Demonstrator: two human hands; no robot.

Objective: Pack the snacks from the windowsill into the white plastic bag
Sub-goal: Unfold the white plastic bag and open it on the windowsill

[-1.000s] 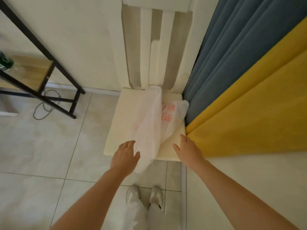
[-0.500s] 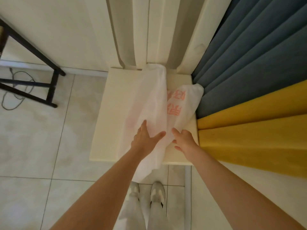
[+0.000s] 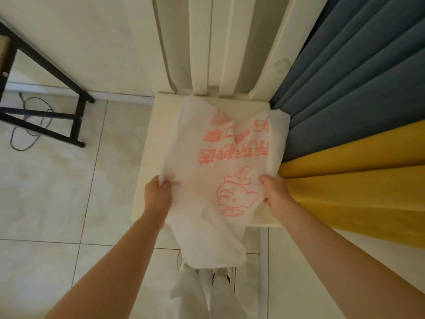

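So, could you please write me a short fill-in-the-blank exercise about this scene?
1. Both hands grip the white plastic bag, which lies on the seat of a cream ____.
2. The print on the bag is ____ in colour.
3. The right hand is next to a yellow and ____ curtain.
4. The left hand grips the bag's ____ edge.

Missing words: chair; red; blue; left

A cream chair seat (image 3: 151, 157) carries the white plastic bag (image 3: 220, 162), which is spread across it with red print facing up; the bag's near end hangs over the front edge. The chair stands on a pale tiled floor (image 3: 57, 192).
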